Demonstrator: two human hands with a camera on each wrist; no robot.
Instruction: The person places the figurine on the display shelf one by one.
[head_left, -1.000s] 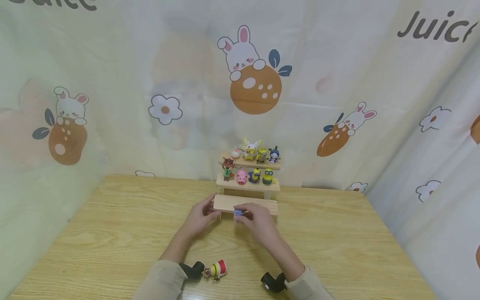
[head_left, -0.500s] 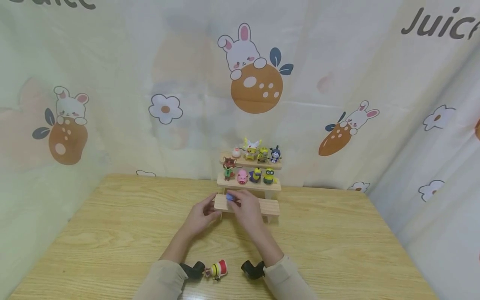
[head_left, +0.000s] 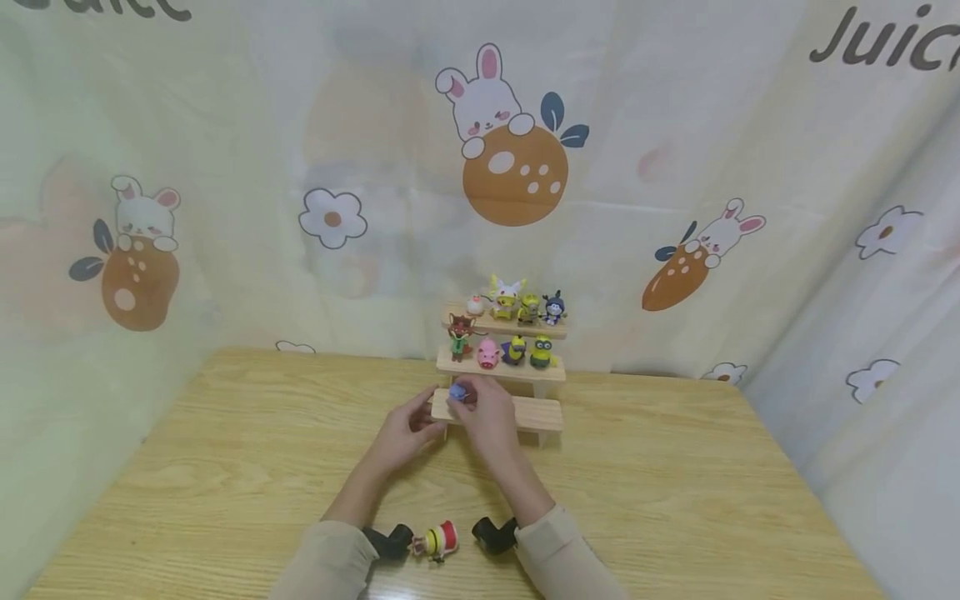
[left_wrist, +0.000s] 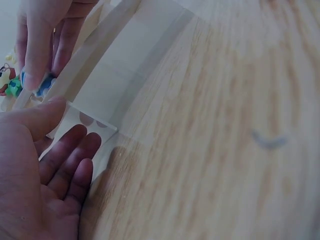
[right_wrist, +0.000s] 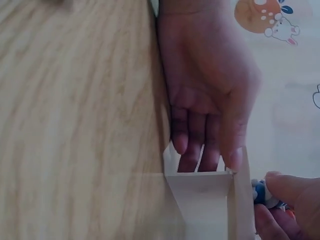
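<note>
The right hand (head_left: 487,414) pinches a small blue toy (head_left: 457,391) between thumb and fingertips; this grip is closed on the toy. The toy sits at the left end of the bottom step (head_left: 536,412) of a three-step wooden stand (head_left: 501,372), touching or just above the board; which of the two cannot be told. In the left wrist view the toy (left_wrist: 44,85) shows under the right fingertips (left_wrist: 31,80), just beside the step's edge.

The left hand (head_left: 405,429) rests against the left end of the bottom step, at 9 o'clock from the toy. Its fingers are straight and relaxed and hold nothing, so this grip is open. In the right wrist view the left fingers (right_wrist: 180,145) lie against the end of the board (right_wrist: 205,200), with the thumb at its far edge.

The stand is placed at the 12 o'clock edge of the worktop (head_left: 225,467), close to a printed curtain (head_left: 300,167). The middle step carries a fox figure (head_left: 459,335), a pink pig (head_left: 487,353) and two yellow figures (head_left: 529,352). The top step carries four more small figures (head_left: 517,304).

At 6 o'clock from the hands, between the two sleeves (head_left: 330,567), a red, white and yellow figure (head_left: 437,540) lies on its side on the worktop.
</note>
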